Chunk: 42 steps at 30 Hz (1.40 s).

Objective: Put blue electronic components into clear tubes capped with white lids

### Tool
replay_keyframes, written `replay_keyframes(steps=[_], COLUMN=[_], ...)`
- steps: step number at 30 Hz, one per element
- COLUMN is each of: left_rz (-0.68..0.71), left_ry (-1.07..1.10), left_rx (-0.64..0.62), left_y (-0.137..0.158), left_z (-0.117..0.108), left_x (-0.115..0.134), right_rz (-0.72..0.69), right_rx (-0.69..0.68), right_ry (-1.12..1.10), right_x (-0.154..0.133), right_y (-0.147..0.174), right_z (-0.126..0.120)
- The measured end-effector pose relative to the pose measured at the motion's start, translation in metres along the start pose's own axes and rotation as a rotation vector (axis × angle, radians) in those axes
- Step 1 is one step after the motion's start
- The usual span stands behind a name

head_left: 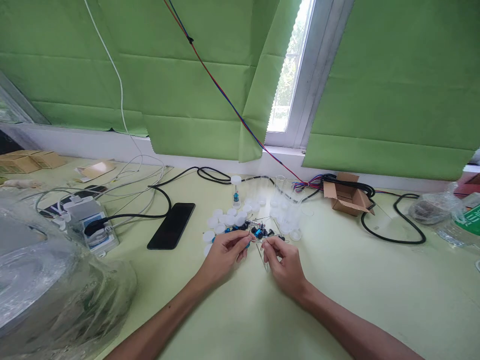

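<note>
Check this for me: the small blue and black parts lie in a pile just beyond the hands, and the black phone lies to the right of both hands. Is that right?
Not quite: the head view shows the black phone to the left of both the left hand and right hand. The small blue and black parts do lie just beyond them.

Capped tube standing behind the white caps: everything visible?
The capped tube looks like clear plastic, with a round white cap on top and a blue part inside. It stands upright on the pale green table, behind a cluster of white caps. A black cable runs behind it; contact there is unclear.
</note>
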State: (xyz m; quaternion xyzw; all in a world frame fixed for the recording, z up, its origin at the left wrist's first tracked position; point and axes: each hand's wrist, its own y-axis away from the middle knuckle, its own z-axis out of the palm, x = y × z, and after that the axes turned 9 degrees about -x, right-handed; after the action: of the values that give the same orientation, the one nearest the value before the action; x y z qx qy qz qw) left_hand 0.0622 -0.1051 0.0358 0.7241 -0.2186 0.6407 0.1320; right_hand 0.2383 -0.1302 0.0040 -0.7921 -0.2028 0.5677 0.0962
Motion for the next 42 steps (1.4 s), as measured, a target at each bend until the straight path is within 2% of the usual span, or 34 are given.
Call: replay_keyframes(steps=[9, 15, 28, 34, 42], left_rz=[-0.001, 0.039, 0.018, 0.004, -0.01], left_ry=[-0.051, -0.102, -0.057, -0.034, 0.01], left_rx=[0.013, 0.027, 0.026, 0.006, 0.016], left_y=[-0.0014, -0.0005, -0.0013, -0.002, -0.0043], left_z=[0.001, 0.0025, 0.0, -0.0006, -0.0045], left_x=[-0.006, -0.0043, -0.005, -0.0029, 0.0013], right_rz=[0.112, 0.178, 0.321, 0.302, 0.15], right_rx=[-0.011, -0.064, -0.143, -0.131, 0.001], right_ry=[-0.113, -0.263, -0.48, -0.438, -0.318], right_x=[0.0002, 0.0014, 0.0034, 0.0034, 0.0064], right_y=[-0.0036, -0.0048, -0.0074, -0.0071, -0.0043], right_z=[-0.003, -0.0031, 0.0, 0.0009, 0.004])
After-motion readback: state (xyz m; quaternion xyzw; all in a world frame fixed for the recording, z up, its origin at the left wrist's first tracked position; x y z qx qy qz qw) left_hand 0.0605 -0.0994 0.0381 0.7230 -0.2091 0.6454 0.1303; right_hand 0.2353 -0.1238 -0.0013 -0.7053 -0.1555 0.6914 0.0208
